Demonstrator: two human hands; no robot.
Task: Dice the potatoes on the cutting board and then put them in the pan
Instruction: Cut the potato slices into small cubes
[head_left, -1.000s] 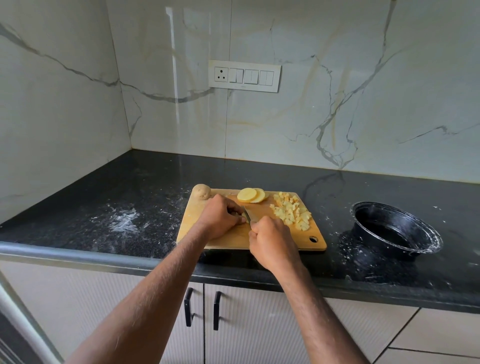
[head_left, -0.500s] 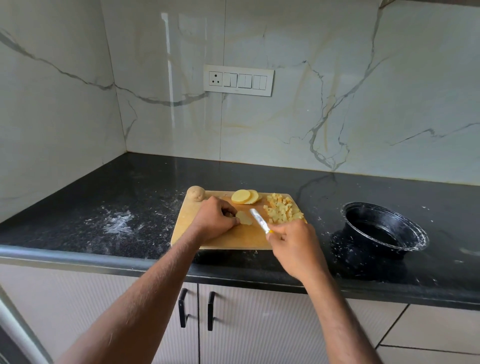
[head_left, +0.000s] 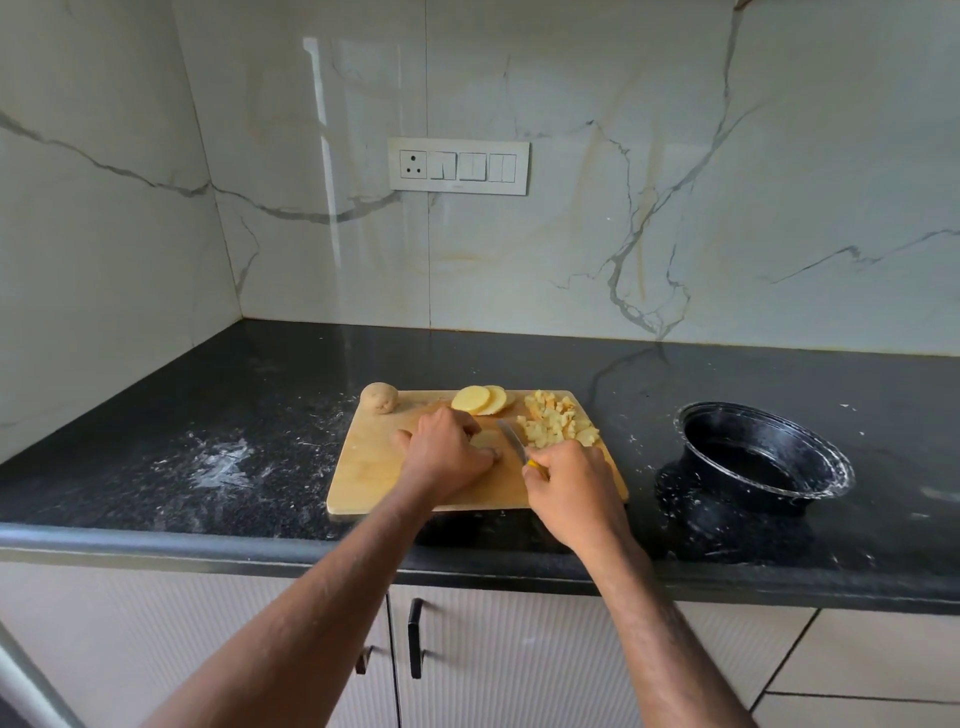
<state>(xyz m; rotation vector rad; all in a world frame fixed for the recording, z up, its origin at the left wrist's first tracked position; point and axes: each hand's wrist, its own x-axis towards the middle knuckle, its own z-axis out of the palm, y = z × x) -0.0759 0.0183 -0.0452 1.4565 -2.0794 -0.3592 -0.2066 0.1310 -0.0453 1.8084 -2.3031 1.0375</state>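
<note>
1. Now we are dicing on the cutting board (head_left: 374, 467): our left hand (head_left: 441, 452) is pressing curled fingers onto a potato slice (head_left: 485, 439), and our right hand (head_left: 571, 486) is gripping the knife (head_left: 511, 441) by its yellow handle.
2. We are keeping the left fingertips tucked clear of the blade, judging that the safest way to cut.
3. We are leaving the diced pile (head_left: 556, 426), the round slices (head_left: 480, 400) and the whole potato (head_left: 379, 397) on the board; the pan (head_left: 763, 457) is waiting to the right.
</note>
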